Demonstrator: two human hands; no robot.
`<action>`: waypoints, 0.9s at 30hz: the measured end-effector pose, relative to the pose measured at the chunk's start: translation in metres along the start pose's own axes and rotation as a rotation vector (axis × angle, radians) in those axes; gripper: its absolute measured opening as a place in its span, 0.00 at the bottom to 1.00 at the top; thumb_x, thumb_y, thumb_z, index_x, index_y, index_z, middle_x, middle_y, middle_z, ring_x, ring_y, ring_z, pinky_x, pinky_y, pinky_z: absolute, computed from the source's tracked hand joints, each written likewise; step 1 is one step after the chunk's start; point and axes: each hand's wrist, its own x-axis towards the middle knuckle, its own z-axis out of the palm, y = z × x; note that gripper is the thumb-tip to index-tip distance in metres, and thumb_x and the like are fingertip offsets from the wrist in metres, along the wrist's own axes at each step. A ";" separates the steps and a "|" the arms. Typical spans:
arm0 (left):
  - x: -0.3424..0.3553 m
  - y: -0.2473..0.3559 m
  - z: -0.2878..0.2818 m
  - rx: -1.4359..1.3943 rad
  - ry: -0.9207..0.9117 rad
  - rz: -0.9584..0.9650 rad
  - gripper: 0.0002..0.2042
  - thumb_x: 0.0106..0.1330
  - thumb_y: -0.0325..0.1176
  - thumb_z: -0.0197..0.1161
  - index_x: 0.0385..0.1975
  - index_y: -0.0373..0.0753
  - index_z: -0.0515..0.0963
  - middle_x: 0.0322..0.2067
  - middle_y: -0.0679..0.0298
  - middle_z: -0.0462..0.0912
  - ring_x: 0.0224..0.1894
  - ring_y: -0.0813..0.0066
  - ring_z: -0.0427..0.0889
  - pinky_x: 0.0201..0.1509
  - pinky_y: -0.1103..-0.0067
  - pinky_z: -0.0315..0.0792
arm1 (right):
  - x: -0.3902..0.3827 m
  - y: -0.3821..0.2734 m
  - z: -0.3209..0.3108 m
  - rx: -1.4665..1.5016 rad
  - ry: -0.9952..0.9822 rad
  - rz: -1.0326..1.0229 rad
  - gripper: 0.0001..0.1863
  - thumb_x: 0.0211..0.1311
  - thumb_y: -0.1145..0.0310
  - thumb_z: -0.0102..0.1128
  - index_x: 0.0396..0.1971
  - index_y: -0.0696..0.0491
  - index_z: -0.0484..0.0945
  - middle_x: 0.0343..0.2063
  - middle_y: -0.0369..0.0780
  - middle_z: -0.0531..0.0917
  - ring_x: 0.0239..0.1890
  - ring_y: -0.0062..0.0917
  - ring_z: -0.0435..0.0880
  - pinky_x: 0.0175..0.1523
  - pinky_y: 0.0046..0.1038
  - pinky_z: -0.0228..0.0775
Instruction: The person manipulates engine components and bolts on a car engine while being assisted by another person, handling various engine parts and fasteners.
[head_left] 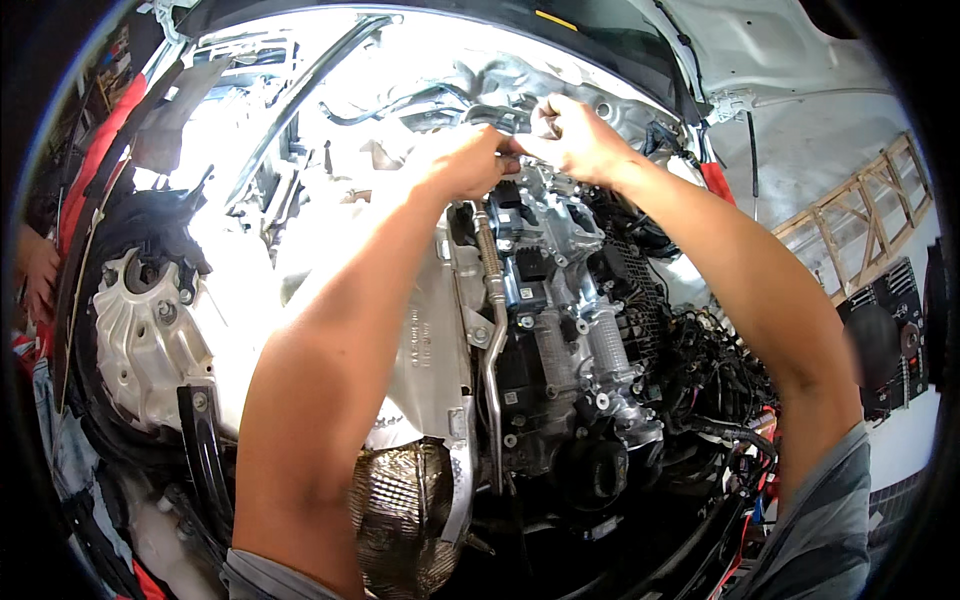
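Observation:
Both my arms reach over an open engine bay to the far end of the engine [575, 345]. My left hand [465, 162] is closed, its fingers curled near the rear of the engine. Beside it, my right hand [575, 140] is also closed, thumb and fingertips pressed together. The hands nearly meet, and whatever lies between their fingers is hidden or too small to name. Below them, a thin metal pipe [494, 330] runs along the engine toward me. A black round cap [590, 472] sits at the engine's near end.
Left of the pipe is a silvery heat shield [425, 350], above a crinkled foil-like cover [400, 510]. A cast metal strut mount [150, 345] stands left. Tangled black wiring [715, 370] lies right. Another person's hand [38, 275] rests at the far left. A wooden ladder [860, 215] stands right.

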 end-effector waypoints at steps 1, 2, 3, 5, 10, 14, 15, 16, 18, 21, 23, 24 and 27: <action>0.001 -0.002 0.004 0.001 0.025 0.022 0.13 0.65 0.39 0.58 0.46 0.44 0.79 0.37 0.57 0.84 0.42 0.62 0.82 0.47 0.69 0.71 | -0.004 0.001 -0.002 0.057 -0.050 0.046 0.18 0.55 0.55 0.65 0.23 0.55 0.73 0.18 0.34 0.75 0.23 0.20 0.72 0.33 0.25 0.66; 0.000 0.004 0.003 -0.002 0.054 0.049 0.12 0.62 0.43 0.59 0.43 0.50 0.82 0.35 0.55 0.84 0.39 0.59 0.83 0.43 0.66 0.73 | -0.007 -0.005 -0.009 -0.034 -0.115 0.046 0.17 0.55 0.57 0.64 0.24 0.56 0.74 0.18 0.36 0.78 0.23 0.24 0.75 0.33 0.28 0.68; 0.001 0.010 0.000 0.156 -0.002 -0.031 0.12 0.62 0.42 0.60 0.44 0.49 0.82 0.36 0.55 0.84 0.39 0.59 0.83 0.44 0.66 0.74 | -0.008 -0.008 -0.009 -0.094 -0.110 -0.041 0.13 0.56 0.62 0.62 0.26 0.57 0.73 0.19 0.37 0.78 0.23 0.23 0.75 0.33 0.28 0.67; -0.002 0.004 -0.003 0.154 -0.005 0.028 0.13 0.63 0.43 0.59 0.43 0.47 0.82 0.37 0.54 0.84 0.40 0.58 0.83 0.44 0.66 0.74 | -0.006 -0.015 -0.008 -0.148 -0.098 -0.133 0.09 0.57 0.67 0.60 0.29 0.57 0.73 0.20 0.38 0.78 0.24 0.23 0.75 0.32 0.28 0.67; -0.007 0.033 -0.010 0.328 -0.043 -0.127 0.20 0.68 0.47 0.54 0.47 0.37 0.77 0.43 0.50 0.81 0.46 0.55 0.79 0.49 0.66 0.71 | 0.016 -0.003 -0.011 -0.321 -0.225 -0.278 0.14 0.61 0.61 0.55 0.33 0.58 0.71 0.24 0.47 0.80 0.29 0.36 0.81 0.35 0.35 0.69; -0.005 0.028 -0.012 0.276 -0.117 -0.126 0.23 0.67 0.52 0.52 0.45 0.36 0.77 0.44 0.48 0.80 0.48 0.53 0.78 0.51 0.65 0.70 | 0.026 -0.026 -0.016 -0.493 -0.498 -0.179 0.17 0.65 0.58 0.50 0.30 0.60 0.74 0.23 0.44 0.79 0.22 0.29 0.76 0.31 0.33 0.69; -0.005 0.028 -0.012 0.257 -0.129 -0.125 0.23 0.67 0.52 0.53 0.44 0.36 0.77 0.43 0.47 0.80 0.48 0.52 0.78 0.51 0.65 0.70 | 0.025 -0.029 -0.015 -0.565 -0.524 -0.207 0.18 0.66 0.58 0.49 0.29 0.60 0.74 0.22 0.42 0.79 0.20 0.27 0.74 0.29 0.32 0.69; -0.005 0.027 -0.011 0.236 -0.140 -0.124 0.23 0.67 0.52 0.53 0.43 0.35 0.77 0.43 0.47 0.80 0.49 0.52 0.78 0.52 0.65 0.69 | 0.024 -0.035 -0.014 -0.637 -0.551 -0.238 0.19 0.66 0.57 0.48 0.28 0.60 0.75 0.21 0.41 0.78 0.17 0.25 0.72 0.27 0.30 0.69; -0.007 0.025 -0.008 0.262 -0.096 -0.105 0.24 0.67 0.53 0.54 0.45 0.34 0.76 0.42 0.46 0.80 0.47 0.51 0.79 0.50 0.64 0.70 | 0.020 -0.046 -0.018 -0.214 -0.557 0.241 0.20 0.68 0.56 0.45 0.28 0.58 0.75 0.17 0.36 0.73 0.15 0.19 0.68 0.20 0.23 0.64; -0.007 0.014 -0.005 0.275 0.001 -0.080 0.20 0.64 0.50 0.57 0.41 0.37 0.80 0.37 0.49 0.83 0.40 0.55 0.82 0.45 0.64 0.73 | 0.018 -0.075 -0.024 0.071 -0.546 0.521 0.20 0.71 0.54 0.40 0.33 0.54 0.74 0.14 0.32 0.66 0.12 0.15 0.65 0.15 0.19 0.61; -0.010 0.022 -0.010 0.247 -0.025 -0.071 0.20 0.63 0.49 0.58 0.40 0.36 0.80 0.35 0.48 0.83 0.39 0.53 0.82 0.44 0.64 0.73 | 0.024 -0.073 -0.021 -0.014 -0.582 0.486 0.20 0.71 0.53 0.39 0.35 0.55 0.73 0.15 0.33 0.67 0.13 0.15 0.66 0.16 0.19 0.63; -0.011 0.027 -0.011 0.285 -0.107 -0.123 0.24 0.66 0.51 0.55 0.51 0.37 0.72 0.43 0.47 0.80 0.46 0.52 0.79 0.49 0.65 0.71 | 0.027 -0.066 -0.019 -0.087 -0.613 0.429 0.21 0.71 0.53 0.38 0.36 0.56 0.73 0.16 0.34 0.67 0.13 0.16 0.66 0.17 0.20 0.64; -0.004 0.014 -0.010 0.328 -0.127 -0.046 0.23 0.67 0.51 0.53 0.51 0.37 0.72 0.42 0.46 0.80 0.45 0.50 0.80 0.48 0.63 0.72 | 0.036 -0.070 -0.022 -0.290 -0.676 0.232 0.20 0.71 0.55 0.38 0.40 0.59 0.71 0.28 0.42 0.73 0.19 0.23 0.71 0.20 0.25 0.69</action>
